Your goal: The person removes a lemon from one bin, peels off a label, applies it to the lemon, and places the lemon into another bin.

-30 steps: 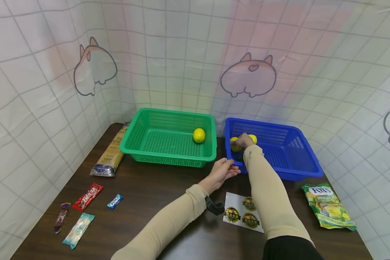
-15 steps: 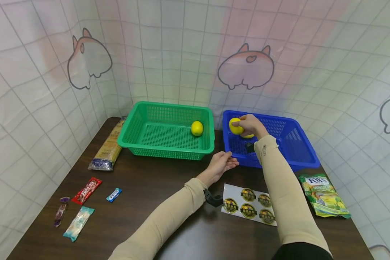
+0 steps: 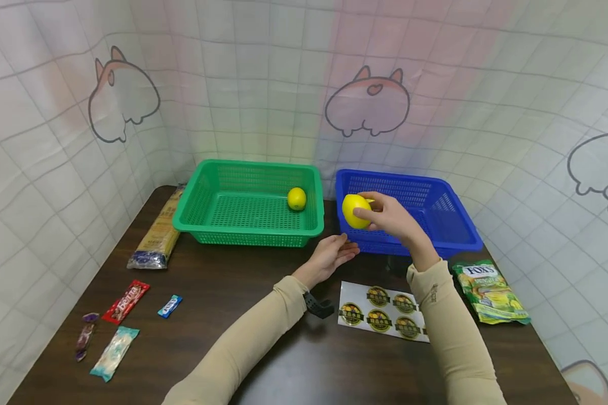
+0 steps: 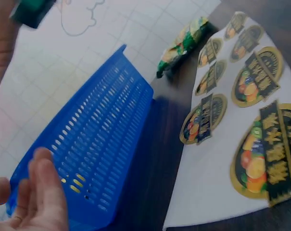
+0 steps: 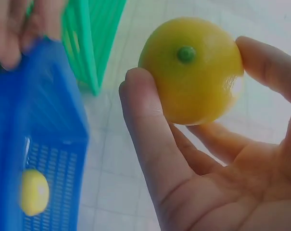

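My right hand (image 3: 392,216) holds a yellow lemon (image 3: 356,211) between thumb and fingertips, raised over the left front part of the blue basket (image 3: 451,225). In the right wrist view this lemon (image 5: 198,72) shows a small green stem end toward the camera. A second lemon (image 5: 34,192) lies inside the blue basket. My left hand (image 3: 329,256) is at that basket's front left corner, thumb at the rim and fingers extended along the outside. Another lemon (image 3: 296,199) lies at the right side of the green basket (image 3: 248,239).
A sheet of round fruit stickers (image 3: 385,312) lies before the blue basket, with a green FOX'S bag (image 3: 491,292) to its right. On the left are a long yellowish packet (image 3: 157,230), a red wrapped bar (image 3: 126,302) and several small wrapped sweets. Patterned white cloth (image 3: 263,84) hangs behind.
My right hand has picked up a lemon from inside the blue basket, lifted it and drawn it back toward me. The left hand has stayed at the basket's corner. The head view has shifted slightly.
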A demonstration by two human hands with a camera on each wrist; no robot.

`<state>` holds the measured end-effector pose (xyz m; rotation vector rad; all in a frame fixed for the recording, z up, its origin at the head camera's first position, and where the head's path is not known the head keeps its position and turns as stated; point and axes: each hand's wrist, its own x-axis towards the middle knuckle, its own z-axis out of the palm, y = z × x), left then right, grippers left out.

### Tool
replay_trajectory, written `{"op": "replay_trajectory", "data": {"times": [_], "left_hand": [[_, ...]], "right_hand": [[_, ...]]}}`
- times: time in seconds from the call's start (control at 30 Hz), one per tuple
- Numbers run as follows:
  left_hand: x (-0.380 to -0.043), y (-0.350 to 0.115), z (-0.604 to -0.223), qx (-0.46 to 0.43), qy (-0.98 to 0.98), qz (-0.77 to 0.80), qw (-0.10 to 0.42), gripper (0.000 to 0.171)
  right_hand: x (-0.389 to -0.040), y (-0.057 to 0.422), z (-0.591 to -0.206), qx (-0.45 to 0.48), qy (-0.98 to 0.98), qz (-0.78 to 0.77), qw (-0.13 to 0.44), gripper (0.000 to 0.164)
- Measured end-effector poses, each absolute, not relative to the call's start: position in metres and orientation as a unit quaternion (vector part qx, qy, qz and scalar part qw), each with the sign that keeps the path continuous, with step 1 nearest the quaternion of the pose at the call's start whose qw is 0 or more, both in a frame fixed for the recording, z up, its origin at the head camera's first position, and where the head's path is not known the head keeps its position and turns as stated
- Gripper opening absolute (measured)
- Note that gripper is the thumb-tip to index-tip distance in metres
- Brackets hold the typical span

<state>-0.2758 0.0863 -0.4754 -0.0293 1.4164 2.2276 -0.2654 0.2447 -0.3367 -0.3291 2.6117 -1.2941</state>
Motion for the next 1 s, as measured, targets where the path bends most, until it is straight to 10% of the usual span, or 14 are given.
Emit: {"op": "replay_trajectory", "data": {"times": [0.33,1.0], "left_hand": [[-0.248,0.049,-0.473,0.051,0.562,0.779,0.274,0.069],[-0.229,0.041,-0.510,0.038,0.589,0.746,0.309,0.057]], "right_hand": [[-0.208,0.227,-0.401,-0.088,0.901,-0.420,0.061,0.064],[-0.201,0.268,-0.446,-0.076,0.938,-0.325,0.096,0.040]]}}
